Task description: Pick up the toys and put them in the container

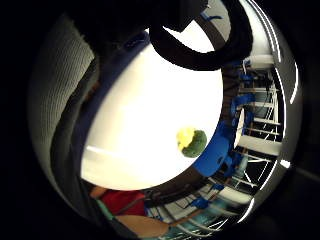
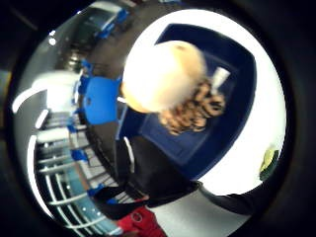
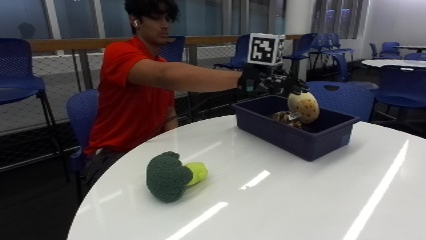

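The right hand [image 3: 269, 82] was out over the blue bin [image 3: 296, 131], grasping a cream, brown-spotted egg-shaped toy [image 3: 303, 107] from its upper end, w/ the toy hanging just inside the bin's rim. In the thumb-side palm view the egg [image 2: 163, 76] filled the space close to the palm, w/ the bin [image 2: 232, 64] right behind it. Which fingers wrapped it couldn't be made out, but the toy hung off the hand, so it was held. A spotted brown toy [image 3: 286, 118] already lay on the bin floor, just below the egg; same thing showed in the thumb-side view [image 2: 195, 111].

Still left: a broccoli toy [image 3: 172, 175] lying on its side on the white tabletop [image 3: 279, 200], well apart from the bin, nearer the table edge. The little-finger-side view showed it too [image 1: 191, 142], alone on the white surface.

Handling, as a guess: the egg looked smooth and rounded, prob. light, so it could slip out of a pinch; a wrap round its widest part seems safer than fingertips on the end. Dropping it from where it hung looked low-risk, since it was already inside the walls.

Broccoli looked plush: soft, light, not fragile, fuzzy so not slippery. Best hold prob. across the dark green head, which is the bulkiest part; the pale yellow-green stalk is short, would squash, and gives less to take hold of. Approx. half done or a bit more, judging by what lay where.
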